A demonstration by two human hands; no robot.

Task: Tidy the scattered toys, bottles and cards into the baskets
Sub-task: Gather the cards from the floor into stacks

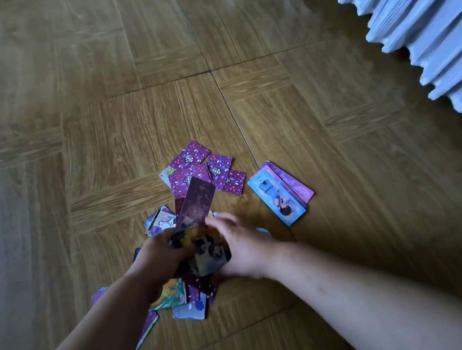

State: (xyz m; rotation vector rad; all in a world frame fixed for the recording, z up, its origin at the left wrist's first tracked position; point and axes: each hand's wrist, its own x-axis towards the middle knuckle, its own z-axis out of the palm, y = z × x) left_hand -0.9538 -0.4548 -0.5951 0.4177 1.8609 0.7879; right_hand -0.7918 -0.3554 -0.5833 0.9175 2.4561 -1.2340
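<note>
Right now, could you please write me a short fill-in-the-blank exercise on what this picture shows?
1. The left hand and right hand together grip a bundle of ____.
2. Beyond the hands, the loose purple cards lie on the ____.
3. The blue-topped stack lies to the ____ of the hands.
Missing words: cards; floor; right.

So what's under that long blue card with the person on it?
Some pink and purple cards of the same long shape stick out from beneath the blue card, all lying on the wooden floor. How many there are, and their pictures, is covered.
</note>
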